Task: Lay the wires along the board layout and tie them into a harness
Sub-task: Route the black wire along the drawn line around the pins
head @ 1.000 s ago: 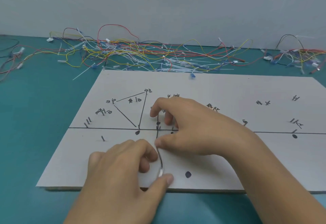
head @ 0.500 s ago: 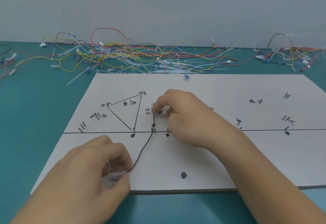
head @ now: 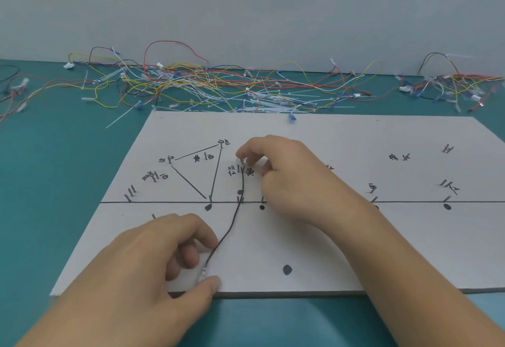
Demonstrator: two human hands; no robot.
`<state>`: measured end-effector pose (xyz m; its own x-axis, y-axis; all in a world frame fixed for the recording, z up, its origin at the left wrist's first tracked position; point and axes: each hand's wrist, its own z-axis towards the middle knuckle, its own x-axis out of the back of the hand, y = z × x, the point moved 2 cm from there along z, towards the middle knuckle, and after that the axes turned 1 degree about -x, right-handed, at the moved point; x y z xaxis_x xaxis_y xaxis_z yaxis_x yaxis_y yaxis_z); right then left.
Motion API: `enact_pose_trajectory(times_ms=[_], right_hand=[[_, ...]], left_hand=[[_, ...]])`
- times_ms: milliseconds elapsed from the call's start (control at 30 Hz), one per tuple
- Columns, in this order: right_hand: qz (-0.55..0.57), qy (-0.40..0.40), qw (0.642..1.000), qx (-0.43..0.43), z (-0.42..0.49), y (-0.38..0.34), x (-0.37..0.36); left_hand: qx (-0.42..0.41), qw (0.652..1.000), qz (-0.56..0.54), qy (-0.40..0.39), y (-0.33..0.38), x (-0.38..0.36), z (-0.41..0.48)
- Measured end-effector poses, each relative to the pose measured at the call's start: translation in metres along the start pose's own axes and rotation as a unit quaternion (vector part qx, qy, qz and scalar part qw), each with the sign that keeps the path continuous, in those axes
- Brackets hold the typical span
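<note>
Plain grey wall behind, teal table (head: 54, 182) below. A white layout board (head: 355, 139) lies flat near the front edge of the table. It is marked with drawn lines, black dots and handwritten labels, and set with short upright pins (head: 155, 177).

One black wire (head: 235, 223) is on the board. It runs from the labelled pins above the horizontal line, crosses that line between two pins, and curves down toward the near edge.

- **Right hand** (head: 289, 180): fingers curled, pinching the wire's far end at the upper pins.
- **Left hand** (head: 153, 259): thumb and forefinger pinch the near end by its small pale connector (head: 203, 274).

Judgement: early stage. A single wire is being routed, both ends in the hands, with no tie on it that I can see. The other routes on the board are bare. Loose coloured wires (head: 191, 81) and white cable ties (head: 267, 100) lie heaped behind the board along the wall, untouched.
</note>
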<state>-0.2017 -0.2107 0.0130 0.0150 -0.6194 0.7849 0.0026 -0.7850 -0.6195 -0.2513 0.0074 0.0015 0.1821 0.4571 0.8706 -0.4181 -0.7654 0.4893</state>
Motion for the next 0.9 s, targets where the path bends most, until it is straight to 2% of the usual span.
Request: enact_pose_trajectory(times_ms=[900], right_hand=[[-0.019, -0.015, 1.000, 0.013, -0.003, -0.001, -0.002]], left_hand=[[0.010, 0.997, -0.053, 0.053, -0.003, -0.006, 0.001]])
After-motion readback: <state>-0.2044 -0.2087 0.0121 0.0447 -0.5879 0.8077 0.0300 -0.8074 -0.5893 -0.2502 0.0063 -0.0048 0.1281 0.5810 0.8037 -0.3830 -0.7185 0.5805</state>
